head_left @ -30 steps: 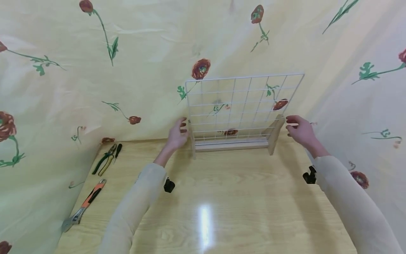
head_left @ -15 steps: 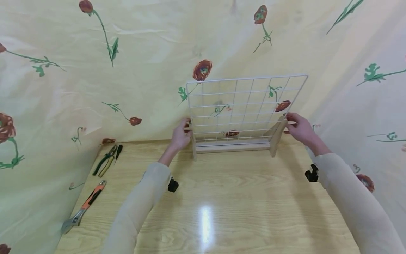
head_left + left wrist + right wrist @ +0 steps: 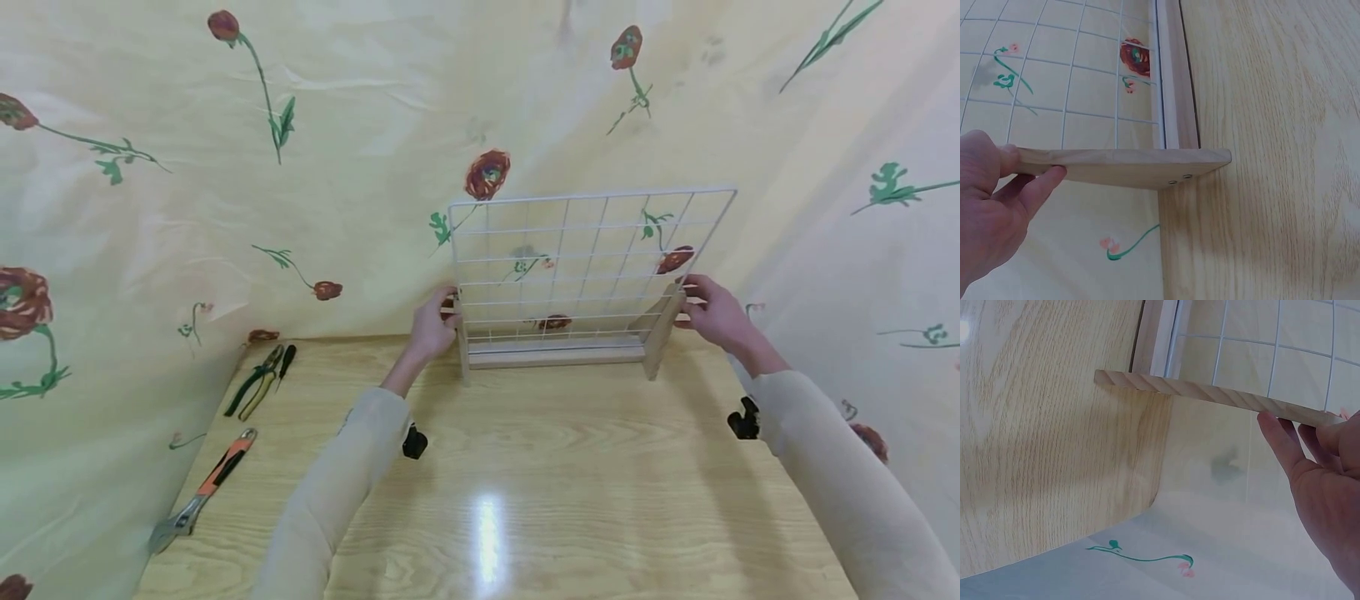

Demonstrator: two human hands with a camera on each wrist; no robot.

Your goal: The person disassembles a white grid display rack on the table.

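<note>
A rack with a white wire grid (image 3: 592,197), two wooden side boards and a low wooden crossbar (image 3: 555,357) stands upright at the back of the table, its grid leaning. My left hand (image 3: 433,325) holds the upper end of the left side board (image 3: 1116,164), fingers at its edge and outer face. At the other side, my right hand (image 3: 716,315) holds the upper end of the right side board (image 3: 1197,390), with one fingertip against its outer face. Two screw heads (image 3: 1180,179) show low on the left board. Some fingers of both hands are hidden behind the boards.
Pliers (image 3: 255,383) and a small black-handled screwdriver (image 3: 287,362) lie at the table's back left. Nearer is an adjustable wrench (image 3: 202,490) with an orange and black handle. Flower-printed cloth (image 3: 375,125) rises behind and along both sides of the wooden table (image 3: 570,500).
Both hands have moved in from beside the rack to take hold of its side boards. The head view has shifted slightly; the tools lie unmoved.
</note>
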